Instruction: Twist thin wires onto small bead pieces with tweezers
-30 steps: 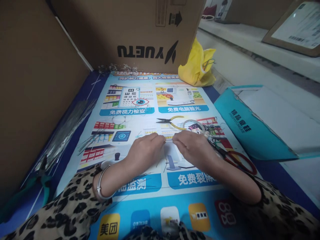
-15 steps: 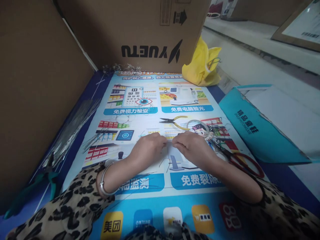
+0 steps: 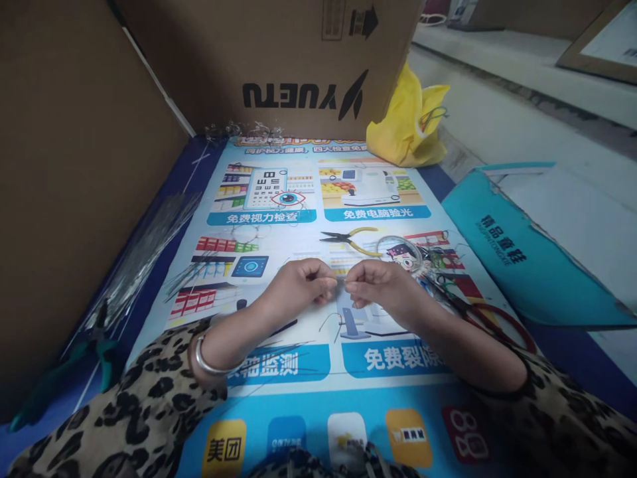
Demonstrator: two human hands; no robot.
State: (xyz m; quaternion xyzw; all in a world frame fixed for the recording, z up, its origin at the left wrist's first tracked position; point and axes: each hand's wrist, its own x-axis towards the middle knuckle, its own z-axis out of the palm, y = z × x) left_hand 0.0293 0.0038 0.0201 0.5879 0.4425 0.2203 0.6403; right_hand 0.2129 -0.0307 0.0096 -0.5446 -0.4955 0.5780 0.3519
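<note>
My left hand (image 3: 306,282) and my right hand (image 3: 381,282) meet fingertip to fingertip over the printed sheet, both closed in a pinch. A bit of thin wire (image 3: 341,280) seems to span the small gap between them; its ends are hidden in the fingers. Just beyond the hands lie yellow-handled pliers (image 3: 351,241), jaws pointing left. To their right is a coil of wire (image 3: 398,255). Red-handled scissors (image 3: 490,322) rest partly behind my right forearm. Loose cut wires (image 3: 269,358) lie by my left forearm.
Green-handled pliers (image 3: 92,348) and a bundle of straight wires (image 3: 144,259) lie at the left. Cardboard boxes (image 3: 279,53) wall the back and left. A yellow bag (image 3: 405,126) stands at the back right, near a teal box (image 3: 522,259).
My hands have turned so that the thumbs and curled fingers show more, and the fingertips have tilted up. The pinch in both hands holds. The view has shifted slightly.
</note>
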